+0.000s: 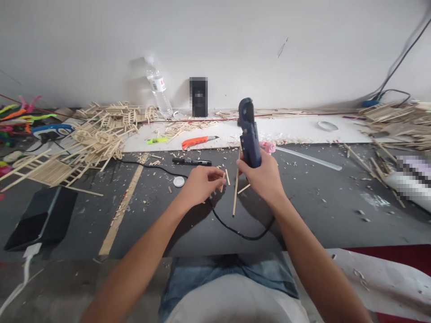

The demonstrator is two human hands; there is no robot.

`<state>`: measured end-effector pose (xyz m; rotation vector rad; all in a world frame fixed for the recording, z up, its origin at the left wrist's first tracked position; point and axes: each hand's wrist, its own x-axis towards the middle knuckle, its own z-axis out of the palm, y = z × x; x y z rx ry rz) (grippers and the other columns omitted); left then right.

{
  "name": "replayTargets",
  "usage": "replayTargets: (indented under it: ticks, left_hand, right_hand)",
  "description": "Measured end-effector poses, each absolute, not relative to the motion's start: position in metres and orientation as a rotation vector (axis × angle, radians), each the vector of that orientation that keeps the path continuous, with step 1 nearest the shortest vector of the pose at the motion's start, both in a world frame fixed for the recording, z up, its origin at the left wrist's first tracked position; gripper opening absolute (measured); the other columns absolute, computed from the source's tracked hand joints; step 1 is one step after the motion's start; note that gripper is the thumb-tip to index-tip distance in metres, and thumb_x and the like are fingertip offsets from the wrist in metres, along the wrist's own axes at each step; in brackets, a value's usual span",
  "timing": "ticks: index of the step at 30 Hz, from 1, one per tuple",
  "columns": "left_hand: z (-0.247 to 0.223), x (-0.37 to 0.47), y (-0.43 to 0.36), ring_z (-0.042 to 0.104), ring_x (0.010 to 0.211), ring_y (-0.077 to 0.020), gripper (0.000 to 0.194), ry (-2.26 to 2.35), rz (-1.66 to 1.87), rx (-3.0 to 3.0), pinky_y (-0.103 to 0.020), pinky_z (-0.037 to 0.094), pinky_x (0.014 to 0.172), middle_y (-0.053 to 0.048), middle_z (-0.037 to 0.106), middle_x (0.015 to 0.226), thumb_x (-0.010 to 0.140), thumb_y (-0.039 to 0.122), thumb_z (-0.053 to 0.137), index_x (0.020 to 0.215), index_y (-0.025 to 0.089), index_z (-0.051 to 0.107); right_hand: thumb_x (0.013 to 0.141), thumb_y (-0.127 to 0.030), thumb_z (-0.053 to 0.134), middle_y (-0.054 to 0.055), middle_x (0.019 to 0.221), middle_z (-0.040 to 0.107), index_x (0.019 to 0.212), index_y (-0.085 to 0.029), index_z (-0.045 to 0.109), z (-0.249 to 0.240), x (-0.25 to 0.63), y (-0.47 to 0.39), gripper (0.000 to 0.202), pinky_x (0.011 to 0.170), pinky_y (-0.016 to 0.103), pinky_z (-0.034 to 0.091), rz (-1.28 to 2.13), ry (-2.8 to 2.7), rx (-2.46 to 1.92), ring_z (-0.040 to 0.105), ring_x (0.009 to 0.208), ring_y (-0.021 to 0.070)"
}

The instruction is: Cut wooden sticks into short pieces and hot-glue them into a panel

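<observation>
My left hand (206, 183) pinches a short wooden stick (222, 182) between thumb and fingertips, low over the dark table. My right hand (264, 177) is wrapped round a dark blue glue gun (249, 134), its body tilted up and away from me. A long thin stick (235, 197) lies between my hands, its upper part beside my right fingers. Another short stick (227, 177) is just right of my left fingertips, and one more (244, 189) pokes out under my right hand. A black cord (232, 230) loops across the table below both hands.
Piled stick frames (101, 139) stand at the left, with more sticks (397, 116) at the right. Behind my hands are an orange knife (195, 142), a black marker (191, 162) and a leaning bottle (158, 89). A black phone (43, 217) lies front left.
</observation>
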<state>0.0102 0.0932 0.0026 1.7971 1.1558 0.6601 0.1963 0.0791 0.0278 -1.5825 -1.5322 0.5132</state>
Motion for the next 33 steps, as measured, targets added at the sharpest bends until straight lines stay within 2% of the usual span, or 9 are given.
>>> replayTargets:
  ticks: [4,10,16,23,33]
  left_hand:
    - [-0.003,0.013,0.095,0.071,0.078,-0.0186,0.025,1.054,0.690,1.725,-0.027,0.056,0.073,-0.006,0.075,0.082,0.083,0.036,0.066,0.093,0.015,0.075]
    - [-0.010,0.016,0.094,0.070,0.075,-0.0162,0.023,0.969,0.722,1.672,-0.027,0.057,0.073,-0.005,0.073,0.081,0.084,0.033,0.064,0.096,0.015,0.072]
    - [-0.013,0.017,0.097,0.072,0.079,-0.0175,0.018,1.003,0.745,1.686,-0.027,0.056,0.077,-0.005,0.075,0.081,0.080,0.028,0.066,0.091,0.015,0.073]
    - [-0.011,0.020,0.096,0.071,0.079,-0.0169,0.014,1.010,0.766,1.743,-0.025,0.052,0.078,-0.002,0.075,0.080,0.080,0.027,0.067,0.088,0.016,0.072]
    - [-0.013,0.020,0.093,0.065,0.075,-0.0147,0.012,0.997,0.781,1.845,-0.024,0.047,0.072,-0.001,0.074,0.080,0.084,0.028,0.065,0.086,0.017,0.070]
  right_hand:
    - [0.082,-0.031,0.064,0.000,0.075,0.068,0.088,-0.021,0.062,0.022,0.198,0.076,0.011,0.069,0.033,0.050,0.469,-1.453,-1.430,0.064,0.068,0.0177]
    - [0.088,-0.036,0.065,0.004,0.091,0.072,0.091,-0.022,0.063,0.017,0.191,0.073,0.014,0.083,0.038,0.055,0.447,-1.415,-1.215,0.070,0.084,0.0202]
    - [0.090,-0.034,0.065,0.004,0.094,0.071,0.087,-0.023,0.060,0.015,0.183,0.069,0.013,0.087,0.039,0.056,0.434,-1.360,-1.108,0.073,0.081,0.0192]
    - [0.089,-0.033,0.067,0.005,0.093,0.073,0.087,-0.022,0.063,0.014,0.182,0.069,0.011,0.088,0.042,0.057,0.429,-1.324,-1.098,0.074,0.080,0.0211]
    - [0.090,-0.032,0.067,0.003,0.093,0.071,0.089,-0.022,0.060,0.011,0.179,0.072,0.012,0.076,0.034,0.059,0.477,-1.329,-1.033,0.073,0.078,0.0186]
